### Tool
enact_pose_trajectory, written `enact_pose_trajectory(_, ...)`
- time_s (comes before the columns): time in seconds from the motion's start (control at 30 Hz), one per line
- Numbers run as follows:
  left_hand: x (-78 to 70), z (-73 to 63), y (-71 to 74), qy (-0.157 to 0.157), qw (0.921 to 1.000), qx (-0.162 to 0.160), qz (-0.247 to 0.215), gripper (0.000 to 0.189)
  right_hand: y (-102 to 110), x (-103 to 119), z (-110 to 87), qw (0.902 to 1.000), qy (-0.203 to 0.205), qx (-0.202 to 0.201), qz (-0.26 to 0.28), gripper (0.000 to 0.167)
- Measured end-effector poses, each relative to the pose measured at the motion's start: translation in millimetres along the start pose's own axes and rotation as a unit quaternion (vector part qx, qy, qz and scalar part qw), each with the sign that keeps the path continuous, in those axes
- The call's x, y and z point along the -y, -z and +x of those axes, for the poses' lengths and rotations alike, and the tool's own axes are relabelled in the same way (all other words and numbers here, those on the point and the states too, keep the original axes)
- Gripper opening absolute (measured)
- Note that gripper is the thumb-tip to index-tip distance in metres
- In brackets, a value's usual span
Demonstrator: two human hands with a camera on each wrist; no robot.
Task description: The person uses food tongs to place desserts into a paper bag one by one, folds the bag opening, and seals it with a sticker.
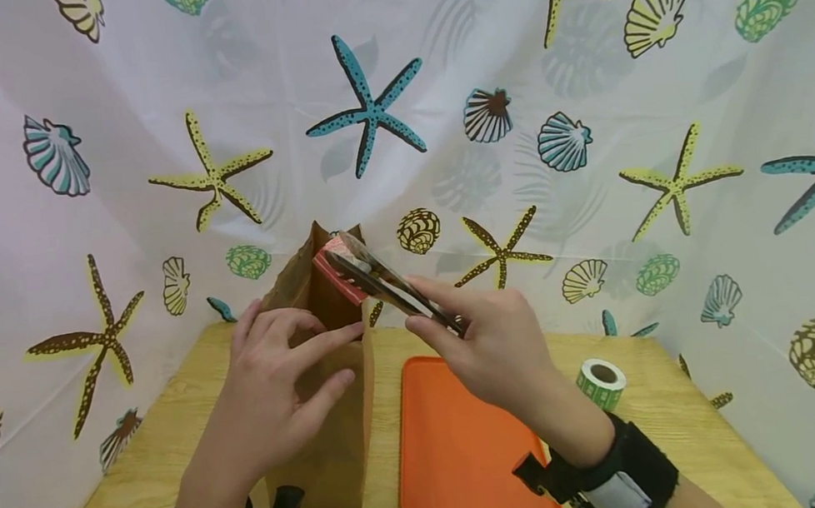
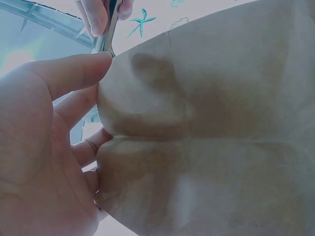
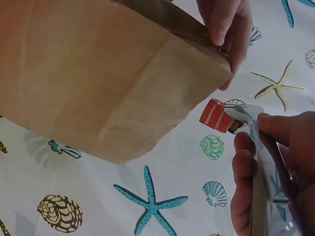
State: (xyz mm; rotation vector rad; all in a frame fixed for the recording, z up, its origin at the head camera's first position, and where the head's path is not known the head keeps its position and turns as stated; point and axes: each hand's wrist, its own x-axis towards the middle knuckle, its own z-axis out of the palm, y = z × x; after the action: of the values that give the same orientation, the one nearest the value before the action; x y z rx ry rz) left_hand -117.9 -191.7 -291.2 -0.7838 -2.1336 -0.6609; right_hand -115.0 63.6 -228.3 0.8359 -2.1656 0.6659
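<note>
A tall brown paper bag (image 1: 329, 464) stands upright with its mouth open at the top. My left hand (image 1: 281, 377) holds the near rim of the bag, some fingers behind the paper edge in the left wrist view. My right hand (image 1: 496, 336) grips a pair of metal tongs (image 3: 266, 172) around their arms. Between the tong tips is a small red block with pale stripes (image 3: 214, 116), pinkish on top in the head view. There the block overlaps the bag's mouth, near its right side. In the right wrist view it shows just beyond the bag's rim.
An orange tray (image 1: 459, 441) lies on the wooden table (image 1: 195, 446) to the right of the bag. Beyond the tray's right edge stands a roll with a green printed side (image 1: 602, 384). A white curtain (image 1: 430, 58) with starfish and shells surrounds the table.
</note>
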Motion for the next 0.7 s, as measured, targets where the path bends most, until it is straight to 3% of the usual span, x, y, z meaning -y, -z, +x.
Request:
enact_pose_trajectory(0.4, 0.7, -0.2, 1.6, 0.002, 1.0000, 0.002, 0.002, 0.039, -18, 9, 1.5, 0.9993, -0.005, 0.032, -0.017, 0.045)
enact_pose_trajectory(0.7, 0.7, -0.6, 1.5, -0.002, 1.0000, 0.000, 0.007, 0.038, -20, 8, -0.8, 0.9985, -0.039, 0.037, -0.014, 0.054)
